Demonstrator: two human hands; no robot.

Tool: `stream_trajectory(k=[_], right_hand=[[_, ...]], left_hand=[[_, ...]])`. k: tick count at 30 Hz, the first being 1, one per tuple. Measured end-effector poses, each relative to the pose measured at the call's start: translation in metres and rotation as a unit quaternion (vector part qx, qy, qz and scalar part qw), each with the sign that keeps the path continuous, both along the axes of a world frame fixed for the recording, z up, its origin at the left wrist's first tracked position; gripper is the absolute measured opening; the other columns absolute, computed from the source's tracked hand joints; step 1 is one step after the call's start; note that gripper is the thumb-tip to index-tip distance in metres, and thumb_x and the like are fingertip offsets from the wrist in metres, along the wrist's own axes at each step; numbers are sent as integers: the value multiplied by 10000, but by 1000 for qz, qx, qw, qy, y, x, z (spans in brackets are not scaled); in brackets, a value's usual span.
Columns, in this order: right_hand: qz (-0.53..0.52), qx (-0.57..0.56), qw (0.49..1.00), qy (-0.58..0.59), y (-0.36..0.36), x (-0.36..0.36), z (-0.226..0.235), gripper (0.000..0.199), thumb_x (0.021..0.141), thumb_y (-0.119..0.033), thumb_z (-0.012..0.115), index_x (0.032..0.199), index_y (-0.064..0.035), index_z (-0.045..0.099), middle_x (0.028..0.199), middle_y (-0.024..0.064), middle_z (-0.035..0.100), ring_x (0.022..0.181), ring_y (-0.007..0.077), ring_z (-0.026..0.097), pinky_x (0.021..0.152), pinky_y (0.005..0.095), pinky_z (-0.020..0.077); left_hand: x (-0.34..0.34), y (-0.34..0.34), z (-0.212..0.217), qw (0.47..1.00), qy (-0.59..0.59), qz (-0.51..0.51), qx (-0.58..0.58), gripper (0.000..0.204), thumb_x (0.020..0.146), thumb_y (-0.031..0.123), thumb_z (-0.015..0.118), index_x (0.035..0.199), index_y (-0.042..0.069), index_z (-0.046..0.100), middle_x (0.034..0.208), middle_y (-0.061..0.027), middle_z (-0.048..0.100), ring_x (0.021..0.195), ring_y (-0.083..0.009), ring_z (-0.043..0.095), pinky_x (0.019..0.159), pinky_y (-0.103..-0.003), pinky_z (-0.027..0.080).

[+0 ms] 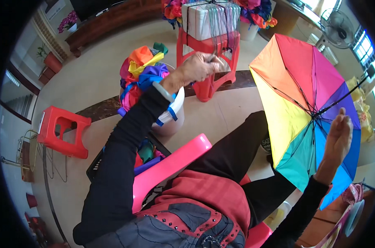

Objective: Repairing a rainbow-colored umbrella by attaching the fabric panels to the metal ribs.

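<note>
Red jacket and dark sleeves fill the bottom of the view, and both arms fan out from there.

Fingers of the left hand are curled tight and pinching a thin dark strand, thread or cord by the look of it, right where a bundle of such strands hangs down over a white block. That block sits on a red stool. Just left of the stool, a white bucket overflows with bright cloth scraps.

Over to the right of the stool, the right hand stands edge-on against the umbrella, fingers straight and together. Whether they grip a rib or just rest on it, I cannot tell. The umbrella hangs open, inside facing the person, with rainbow panels stretched over thin dark ribs and a slim shaft.

Handling, as I judge it: the umbrella is light but broad and awkward, and it catches air and swings easily. The cloth is soft and slick, so a poor place to grip; the ribs are springy and could bend. The shaft or the hub where the ribs meet looks like the firm hold. The strand is limp and fine, needing a fingertip pinch.

Further left of the stool, a second red stool lies tipped on the floor.
</note>
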State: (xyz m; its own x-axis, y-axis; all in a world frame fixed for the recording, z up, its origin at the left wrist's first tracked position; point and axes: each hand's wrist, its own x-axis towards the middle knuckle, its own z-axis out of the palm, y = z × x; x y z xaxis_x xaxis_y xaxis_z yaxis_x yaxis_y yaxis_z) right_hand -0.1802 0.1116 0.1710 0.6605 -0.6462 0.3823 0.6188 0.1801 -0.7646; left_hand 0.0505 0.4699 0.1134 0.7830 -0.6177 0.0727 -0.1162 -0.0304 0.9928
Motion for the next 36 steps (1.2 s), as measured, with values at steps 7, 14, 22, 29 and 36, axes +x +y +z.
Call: stream_trajectory(k=[7,14,22,29,36], right_hand=[[85,-81,992,-36,-76,58,34,201,889,-87,482,1043,29,540,1011,130,575,841,165,575,745,266,501],[191,-338,895,221,98,147,53,192,805,-62,520,968,22,577,821,58,582,675,118,566,592,261,500],[285,-497,780,252,172,271,12,180,723,-54,572,876,33,609,583,75,570,468,125,542,457,268,450],[256,-522,785,214,185,355,22,131,764,-62,539,842,24,601,629,46,557,521,105,543,439,255,473],[142,-647,740,121,184,435,18,111,694,-116,555,723,-47,637,678,162,605,640,306,605,592,373,478]], left_hand=[[108,19,28,985,-81,153,24,131,831,182,580,815,57,613,564,49,452,458,-25,385,404,-190,309],[87,-10,38,943,-275,179,50,155,826,165,570,799,18,609,658,18,556,649,-68,495,630,-251,432],[46,-18,39,968,-187,163,-17,195,847,192,555,849,2,595,639,9,543,564,-63,499,525,-207,419],[-50,-35,-34,919,-86,372,-97,322,930,303,411,1030,37,562,640,-15,527,455,-61,438,388,-220,327],[-174,-85,-61,923,359,-68,-119,296,953,248,353,1060,25,517,742,-14,554,600,-40,490,482,-197,416]])
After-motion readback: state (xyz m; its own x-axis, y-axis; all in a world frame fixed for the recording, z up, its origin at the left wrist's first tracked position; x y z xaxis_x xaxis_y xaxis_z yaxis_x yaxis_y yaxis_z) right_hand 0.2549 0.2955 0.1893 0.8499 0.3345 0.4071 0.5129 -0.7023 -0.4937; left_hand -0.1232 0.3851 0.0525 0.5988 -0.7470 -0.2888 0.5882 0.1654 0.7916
